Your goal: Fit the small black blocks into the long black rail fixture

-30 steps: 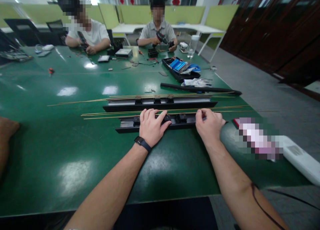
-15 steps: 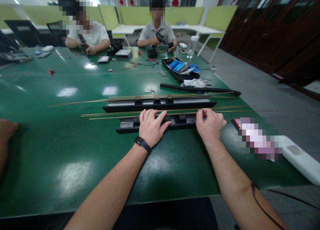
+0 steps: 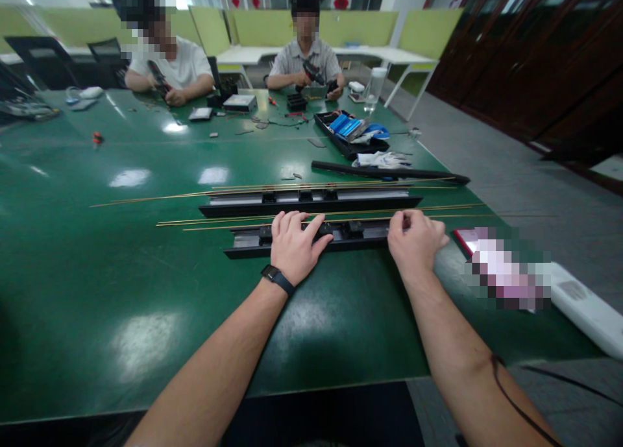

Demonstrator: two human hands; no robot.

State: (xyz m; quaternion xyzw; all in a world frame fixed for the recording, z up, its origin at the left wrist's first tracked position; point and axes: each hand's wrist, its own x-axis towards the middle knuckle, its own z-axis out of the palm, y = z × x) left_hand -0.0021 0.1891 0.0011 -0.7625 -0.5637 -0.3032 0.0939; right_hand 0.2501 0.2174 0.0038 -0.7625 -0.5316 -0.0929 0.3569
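The near black rail (image 3: 360,244) is lying in front of you on the green table (image 3: 146,291), with its long side running left to right. Your left hand (image 3: 296,247) is resting across its middle, fingers spread and not clenched. A black block (image 3: 353,229) is sitting in the rail between your two hands. Your right hand (image 3: 416,246) is closing its fingertips by the rail's right end, and it seems to be pinching a thin gold rod (image 3: 214,228); your fingers are hiding the exact spot. That rod is running left to right too, nearly in line with the rail, so its left end is lying well apart from your right hand, out past your left hand. More gold rods (image 3: 209,220) are lying just to the far side. Farther out, the far black rail (image 3: 311,207) is lying almost side by side with the near one, and a black tube (image 3: 370,171) is resting beyond it, toward the right.
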